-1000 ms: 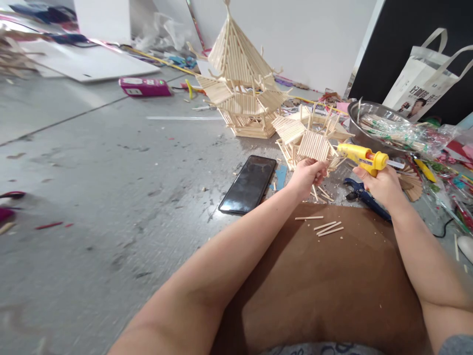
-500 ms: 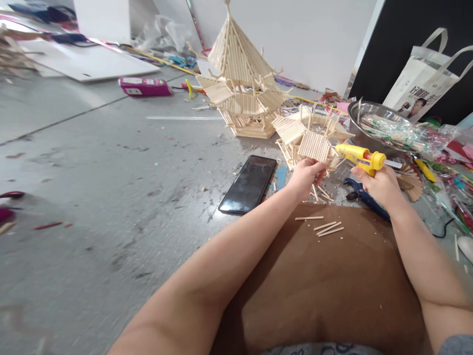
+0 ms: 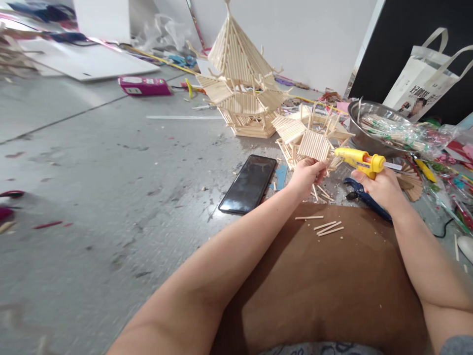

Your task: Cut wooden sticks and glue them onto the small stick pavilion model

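Observation:
My left hand is closed on the lower edge of a small roof piece made of wooden sticks, held just above the floor. My right hand grips a yellow glue gun whose nozzle points left at the stick piece, right beside my left fingers. A finished stick pagoda stands behind it on the grey floor. Several loose sticks lie on my brown-clad lap.
A black phone lies on the floor left of my left hand. Blue pliers sit under my right hand. A metal bowl with bagged sticks, a white tote bag and a pink box lie around.
The glue gun has shifted slightly, its nozzle staying at the stick piece. My left hand keeps its hold in the same place.

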`<state>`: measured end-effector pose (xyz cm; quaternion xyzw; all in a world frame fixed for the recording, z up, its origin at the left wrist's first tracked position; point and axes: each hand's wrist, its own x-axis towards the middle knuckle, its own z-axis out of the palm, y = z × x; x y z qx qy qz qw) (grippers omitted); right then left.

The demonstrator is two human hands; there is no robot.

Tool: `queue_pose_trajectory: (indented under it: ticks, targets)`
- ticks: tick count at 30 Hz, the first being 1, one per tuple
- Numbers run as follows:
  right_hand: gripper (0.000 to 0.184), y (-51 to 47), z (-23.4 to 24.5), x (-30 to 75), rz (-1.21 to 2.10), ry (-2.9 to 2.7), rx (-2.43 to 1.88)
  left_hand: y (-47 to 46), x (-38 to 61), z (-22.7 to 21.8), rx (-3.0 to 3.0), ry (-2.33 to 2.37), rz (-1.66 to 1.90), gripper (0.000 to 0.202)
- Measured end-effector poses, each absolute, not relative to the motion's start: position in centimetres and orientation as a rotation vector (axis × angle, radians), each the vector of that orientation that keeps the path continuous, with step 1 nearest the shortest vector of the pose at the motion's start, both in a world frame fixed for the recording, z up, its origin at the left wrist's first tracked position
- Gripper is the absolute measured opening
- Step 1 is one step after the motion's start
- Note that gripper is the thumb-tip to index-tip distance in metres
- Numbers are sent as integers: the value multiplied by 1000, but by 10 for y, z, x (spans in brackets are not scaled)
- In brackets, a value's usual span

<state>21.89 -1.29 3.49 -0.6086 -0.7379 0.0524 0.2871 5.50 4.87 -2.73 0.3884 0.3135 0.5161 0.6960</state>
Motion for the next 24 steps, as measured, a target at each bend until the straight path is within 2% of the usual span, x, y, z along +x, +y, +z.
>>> queue_pose_trajectory:
  ticks: [10,24]
  targets:
    - [29,-16,41,215,162,-2050,-1591,46,58,-27,892,729,1160,26]
    - [34,-17,44,214,158,-2070,-1617,45,58,-24,875,750,1146,27]
